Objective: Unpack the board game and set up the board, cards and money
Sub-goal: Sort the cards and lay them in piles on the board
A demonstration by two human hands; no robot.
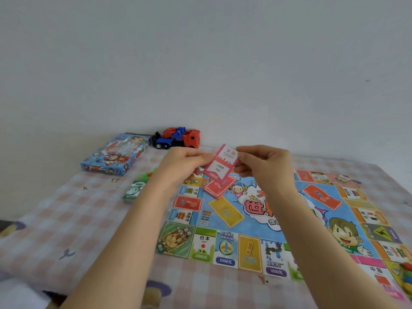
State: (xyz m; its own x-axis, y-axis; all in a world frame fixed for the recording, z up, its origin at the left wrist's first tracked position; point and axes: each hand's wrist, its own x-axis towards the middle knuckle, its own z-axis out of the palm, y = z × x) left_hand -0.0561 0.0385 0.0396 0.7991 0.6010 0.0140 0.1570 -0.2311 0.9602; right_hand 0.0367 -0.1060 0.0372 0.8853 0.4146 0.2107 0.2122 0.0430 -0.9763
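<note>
The colourful paper game board [256, 221] lies unfolded on the checked cloth. Above its far left corner, both hands hold a stack of pink cards [220, 163]: my left hand [185, 161] grips its left edge and my right hand [260, 163] pinches the top right corner. The upper card shows the number 500. A red card [217, 186] lies on the board just below the stack. A green bundle of money [134, 189] marked 1000 lies left of the board. The blue game box [116, 156] sits at the far left.
A red and blue toy truck [177, 138] stands by the wall behind my hands. Small green pieces [148, 175] lie near the money. Colourful pieces [406, 273] show at the right edge. The pink checked cloth [78, 219] covers the surface; a plain wall rises behind.
</note>
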